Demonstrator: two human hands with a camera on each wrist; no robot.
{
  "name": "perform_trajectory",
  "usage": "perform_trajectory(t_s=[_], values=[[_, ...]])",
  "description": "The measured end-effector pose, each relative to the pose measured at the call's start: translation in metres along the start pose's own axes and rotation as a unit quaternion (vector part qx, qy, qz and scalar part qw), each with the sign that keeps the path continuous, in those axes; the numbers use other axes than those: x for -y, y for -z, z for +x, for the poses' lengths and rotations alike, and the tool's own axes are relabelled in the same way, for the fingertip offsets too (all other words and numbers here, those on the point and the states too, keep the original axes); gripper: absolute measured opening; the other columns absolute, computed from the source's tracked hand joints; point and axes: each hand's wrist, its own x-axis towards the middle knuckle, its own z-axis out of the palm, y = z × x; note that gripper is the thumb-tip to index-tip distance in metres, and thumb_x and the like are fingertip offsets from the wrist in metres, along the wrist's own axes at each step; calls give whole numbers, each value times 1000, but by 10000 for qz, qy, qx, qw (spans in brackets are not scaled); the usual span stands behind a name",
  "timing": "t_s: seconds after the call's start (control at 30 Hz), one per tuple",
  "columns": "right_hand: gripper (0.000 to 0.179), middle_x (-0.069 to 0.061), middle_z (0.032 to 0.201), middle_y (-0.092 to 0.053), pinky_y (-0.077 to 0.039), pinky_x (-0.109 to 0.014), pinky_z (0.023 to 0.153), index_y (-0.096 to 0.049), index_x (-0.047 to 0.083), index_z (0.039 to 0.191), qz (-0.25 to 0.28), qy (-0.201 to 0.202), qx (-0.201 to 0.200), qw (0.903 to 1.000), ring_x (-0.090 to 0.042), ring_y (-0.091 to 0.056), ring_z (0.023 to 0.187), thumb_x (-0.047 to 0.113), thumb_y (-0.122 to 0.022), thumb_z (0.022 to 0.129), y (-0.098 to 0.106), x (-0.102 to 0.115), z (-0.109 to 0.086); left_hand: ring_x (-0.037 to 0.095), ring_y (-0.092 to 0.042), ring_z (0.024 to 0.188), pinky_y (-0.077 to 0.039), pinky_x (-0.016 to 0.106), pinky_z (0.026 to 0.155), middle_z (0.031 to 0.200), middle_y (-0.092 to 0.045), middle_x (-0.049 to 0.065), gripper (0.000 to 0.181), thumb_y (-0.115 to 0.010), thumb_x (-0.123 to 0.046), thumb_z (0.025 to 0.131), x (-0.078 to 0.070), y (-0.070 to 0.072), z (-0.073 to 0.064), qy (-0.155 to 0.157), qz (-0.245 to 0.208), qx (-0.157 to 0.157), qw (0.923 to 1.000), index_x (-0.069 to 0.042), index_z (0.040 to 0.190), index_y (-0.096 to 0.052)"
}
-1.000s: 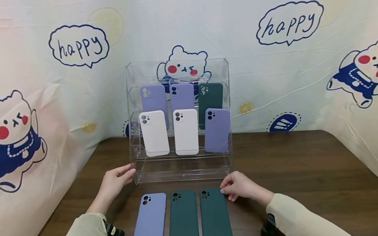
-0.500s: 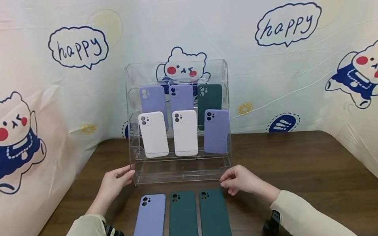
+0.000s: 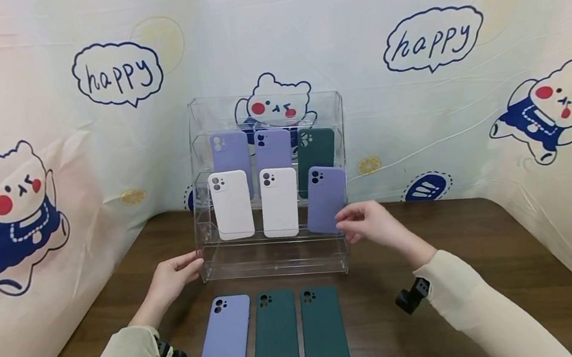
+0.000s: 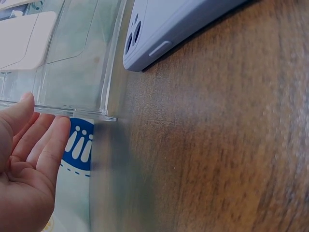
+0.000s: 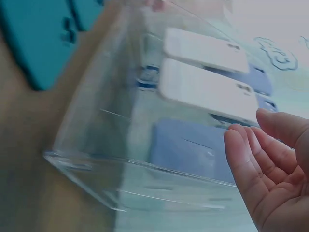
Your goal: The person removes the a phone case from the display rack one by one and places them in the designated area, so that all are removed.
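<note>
A clear tiered display rack [image 3: 276,267] stands on the table. My left hand [image 3: 170,277] is at its left side panel, thumb and fingertips at the panel's edge in the left wrist view. My right hand [image 3: 370,224] is raised beside the rack's right side, fingers loosely bent with nothing between them. Its fingertips overlap the lower corner of a lavender phone case [image 3: 325,197] in the head view. Left of that case, in the same tier, lean two white phone cases [image 3: 279,203]. Behind them stand two lavender cases [image 3: 230,152] and a dark green case [image 3: 316,150].
In front of the rack lie a lavender phone case [image 3: 224,343] and two dark green cases [image 3: 274,337], side by side on the brown wooden table [image 3: 472,274]. Patterned cloth [image 3: 420,124] hangs behind and on both sides.
My right hand has risen from beside the right-hand green case on the table to the lavender case at the rack's right. The left hand stays at the rack's left side.
</note>
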Motion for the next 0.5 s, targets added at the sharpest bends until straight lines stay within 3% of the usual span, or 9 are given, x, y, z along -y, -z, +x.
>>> perform_trajectory(t_s=[0.27, 0.5], values=[[31, -29, 98, -60, -56, -39, 70, -58, -11, 110, 157, 218, -668, 9974, -31, -64, 77, 12, -62, 89, 25, 24, 16, 36, -51, 112, -50, 35, 84, 131, -45, 25, 50, -56, -23, 93, 1, 0, 0, 6, 29, -11, 10000, 8, 130, -45], [34, -22, 101, -61, -56, -38, 74, -58, -5, 115, 297, 170, -1136, 9929, -30, -63, 84, 16, -63, 89, 38, 32, 28, 36, -51, 113, -50, 34, 84, 132, -44, 24, 50, -56, -23, 93, 2, 1, 1, 46, 31, -9, 10000, 8, 131, -44]])
